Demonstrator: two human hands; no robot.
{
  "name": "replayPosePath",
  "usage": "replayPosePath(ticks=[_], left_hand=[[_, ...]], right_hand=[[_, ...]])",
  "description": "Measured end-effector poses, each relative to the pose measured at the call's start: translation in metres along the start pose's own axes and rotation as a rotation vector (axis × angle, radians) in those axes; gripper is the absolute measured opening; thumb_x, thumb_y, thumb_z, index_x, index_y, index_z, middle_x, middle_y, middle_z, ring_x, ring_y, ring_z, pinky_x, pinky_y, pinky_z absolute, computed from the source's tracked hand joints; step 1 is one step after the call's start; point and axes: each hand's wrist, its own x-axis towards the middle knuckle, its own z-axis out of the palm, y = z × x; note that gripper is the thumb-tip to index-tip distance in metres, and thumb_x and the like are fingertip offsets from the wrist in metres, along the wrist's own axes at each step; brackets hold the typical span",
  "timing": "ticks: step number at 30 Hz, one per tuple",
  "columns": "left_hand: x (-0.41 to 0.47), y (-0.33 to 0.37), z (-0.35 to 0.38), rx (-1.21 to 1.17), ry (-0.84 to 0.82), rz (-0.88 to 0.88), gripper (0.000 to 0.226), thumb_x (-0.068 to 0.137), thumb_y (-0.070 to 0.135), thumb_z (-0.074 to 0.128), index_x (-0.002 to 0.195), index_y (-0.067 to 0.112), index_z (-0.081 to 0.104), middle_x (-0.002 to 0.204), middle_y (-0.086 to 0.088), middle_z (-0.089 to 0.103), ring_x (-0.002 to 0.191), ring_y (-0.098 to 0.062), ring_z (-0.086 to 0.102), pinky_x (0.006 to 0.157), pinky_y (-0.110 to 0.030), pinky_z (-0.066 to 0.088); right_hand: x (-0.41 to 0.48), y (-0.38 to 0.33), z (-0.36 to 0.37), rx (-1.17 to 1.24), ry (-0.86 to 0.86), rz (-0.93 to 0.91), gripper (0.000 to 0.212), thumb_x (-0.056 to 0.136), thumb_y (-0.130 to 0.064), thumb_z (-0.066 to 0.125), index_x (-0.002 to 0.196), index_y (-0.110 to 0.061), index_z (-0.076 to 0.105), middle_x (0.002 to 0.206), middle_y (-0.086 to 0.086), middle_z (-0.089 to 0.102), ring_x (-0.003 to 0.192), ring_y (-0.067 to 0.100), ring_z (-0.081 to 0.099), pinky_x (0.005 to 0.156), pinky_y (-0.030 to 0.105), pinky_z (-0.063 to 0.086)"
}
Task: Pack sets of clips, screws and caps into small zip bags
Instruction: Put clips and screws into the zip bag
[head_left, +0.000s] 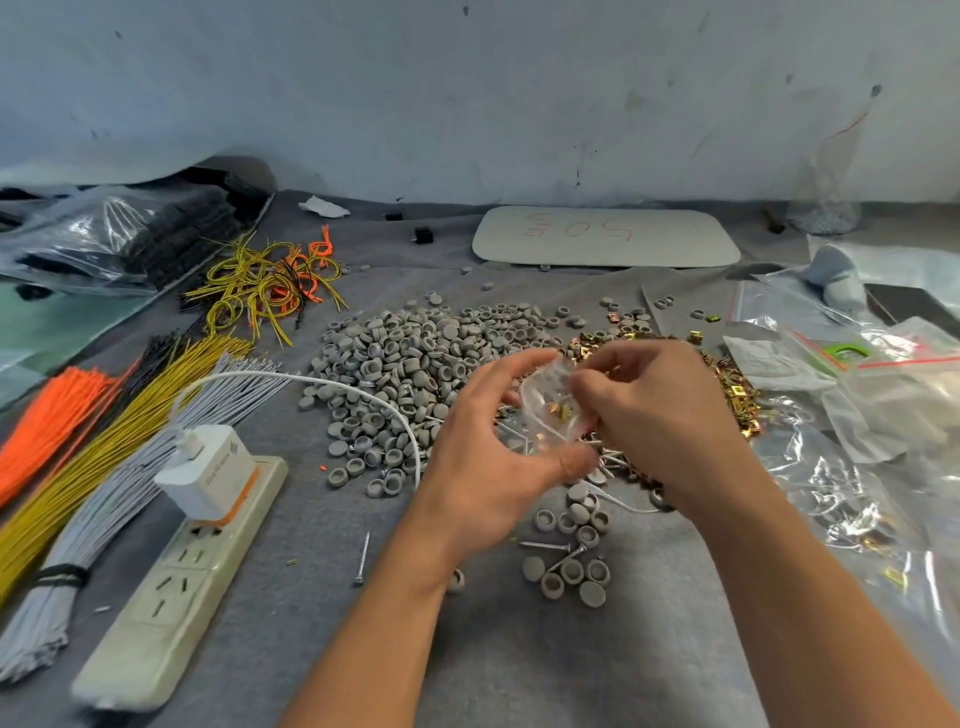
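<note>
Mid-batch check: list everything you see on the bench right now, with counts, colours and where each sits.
zip bag: one, clear, partly filled, between both hands
caps: large pile, grey, table centre; a few more at the front
clips: pile, gold, behind the right hand
screws: a few, silver, loose at the front
wire bundles: several, orange, yellow, grey, black, left
looped wires: tangle, yellow and orange, back left
power strip: one, cream, front left
charger: one, white, plugged into the strip
board: one, white with red writing, back
spare bags: several, clear, right
left hand: grips the bag's left side
right hand: pinches the bag's right edge
</note>
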Motion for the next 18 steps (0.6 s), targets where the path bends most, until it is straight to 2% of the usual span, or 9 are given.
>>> replayPosePath(ticks=[1,3,5,7,9,11,14,16,18], left_hand=[[-0.001,0.000,-0.002,-0.047,0.025,-0.006,0.079,0.059,0.073,0.084,0.131,0.061,0.053,0.132,0.026,0.055,0.112,0.002,0.054,0.083,-0.013,0.041],[-0.003,0.002,-0.005,-0.131,0.110,-0.014,0.088,0.049,0.094,0.068,0.129,0.060,0.056,0.124,0.027,0.057,0.105,-0.003,0.054,0.081,-0.013,0.042],[-0.005,0.005,-0.005,-0.266,0.211,-0.045,0.082,0.055,0.097,0.062,0.123,0.053,0.065,0.116,0.023,0.063,0.103,-0.007,0.058,0.084,-0.017,0.046],[-0.004,0.007,-0.006,-0.401,0.310,-0.075,0.061,0.074,0.088,0.057,0.114,0.045,0.072,0.109,0.022,0.068,0.097,0.004,0.061,0.082,-0.015,0.046],[-0.002,0.006,-0.009,-0.449,0.385,-0.132,0.047,0.087,0.073,0.052,0.107,0.038,0.076,0.103,0.024,0.070,0.093,0.012,0.059,0.084,-0.018,0.043],[0.000,0.003,-0.011,-0.460,0.402,-0.181,0.041,0.090,0.062,0.051,0.104,0.032,0.076,0.101,0.025,0.072,0.093,0.014,0.060,0.084,-0.019,0.041],[0.000,0.000,-0.010,-0.435,0.366,-0.181,0.019,0.098,0.040,0.062,0.101,0.026,0.075,0.095,0.025,0.072,0.089,0.015,0.061,0.078,-0.007,0.045],[-0.001,0.001,-0.010,-0.430,0.342,-0.178,0.009,0.095,0.028,0.069,0.100,0.024,0.075,0.093,0.018,0.072,0.086,0.010,0.063,0.072,-0.004,0.045],[-0.004,0.002,-0.014,-0.405,0.304,-0.117,0.024,0.084,0.039,0.077,0.105,0.030,0.074,0.102,0.015,0.071,0.096,0.004,0.064,0.078,-0.009,0.048]], right_hand=[[0.002,-0.001,-0.001,-0.038,0.051,-0.056,0.016,0.091,-0.024,0.075,0.076,-0.025,0.076,0.062,-0.006,0.072,0.052,0.007,0.066,0.049,0.025,0.053],[0.001,-0.002,0.001,-0.122,0.020,-0.128,0.019,0.094,-0.024,0.075,0.076,-0.030,0.073,0.066,-0.009,0.072,0.053,0.003,0.065,0.046,0.015,0.048],[-0.001,-0.002,0.004,-0.033,-0.058,-0.118,0.019,0.095,-0.021,0.073,0.077,-0.028,0.076,0.064,-0.006,0.072,0.049,0.005,0.062,0.046,0.017,0.047],[0.000,0.000,0.002,0.050,-0.027,-0.089,0.019,0.095,-0.020,0.073,0.078,-0.028,0.077,0.066,-0.004,0.073,0.050,0.013,0.063,0.047,0.025,0.052],[0.002,0.002,0.001,-0.014,-0.036,-0.049,0.018,0.094,-0.022,0.074,0.078,-0.030,0.077,0.069,-0.005,0.075,0.056,0.018,0.068,0.052,0.032,0.058],[0.002,0.006,0.004,0.046,-0.057,-0.015,0.016,0.093,-0.022,0.075,0.079,-0.027,0.079,0.065,-0.003,0.074,0.052,0.016,0.066,0.049,0.027,0.053],[-0.001,0.011,0.010,-0.009,0.001,-0.001,0.019,0.093,-0.021,0.075,0.076,-0.026,0.078,0.064,-0.007,0.074,0.049,0.004,0.063,0.047,0.016,0.047],[0.000,0.011,0.011,0.324,-0.043,0.138,0.019,0.094,-0.014,0.073,0.077,-0.016,0.080,0.069,0.001,0.075,0.053,0.009,0.063,0.050,0.022,0.051],[0.000,0.010,0.009,0.551,-0.065,0.228,0.018,0.096,-0.010,0.071,0.081,-0.009,0.081,0.069,0.005,0.072,0.049,0.009,0.059,0.044,0.021,0.046]])
